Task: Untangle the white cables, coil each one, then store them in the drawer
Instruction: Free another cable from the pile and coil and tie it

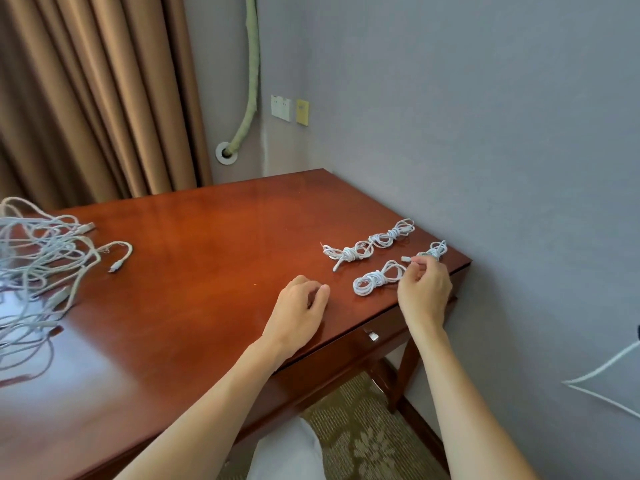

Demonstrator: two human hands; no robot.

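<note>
Four white coiled cables sit at the right end of the tabletop (194, 258), above the shut drawer (372, 336); the right hand (424, 292) pinches the farthest-right coil (434, 251), seemingly by its plug. Left hand (299, 308) rests on the wood, fingers loosely curled, holding nothing. A tangled cable heap (38, 268) sprawls at far left.

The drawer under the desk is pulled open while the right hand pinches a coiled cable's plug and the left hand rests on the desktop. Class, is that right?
Not quite. The head view shows the drawer closed. The right hand does pinch the coiled cable, and the left hand rests on the desktop.
</note>
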